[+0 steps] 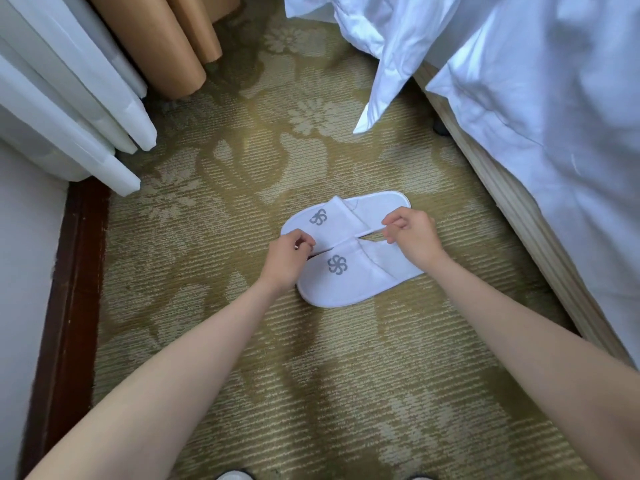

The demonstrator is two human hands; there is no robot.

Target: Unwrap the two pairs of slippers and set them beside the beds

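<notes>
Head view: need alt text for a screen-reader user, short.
Seen from above, a person's left hand and right hand, fingers curled, reach down to a pair of white slippers with grey logos lying side by side on a patterned green carpet. A bed with rumpled white bedding stands to the right; curtains hang at upper left.

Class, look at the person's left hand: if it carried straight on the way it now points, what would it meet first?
The left hand points forward and down, so it would probably first meet the farther slipper, whose near edge lies right at its fingertips; contact is unclear.
</notes>
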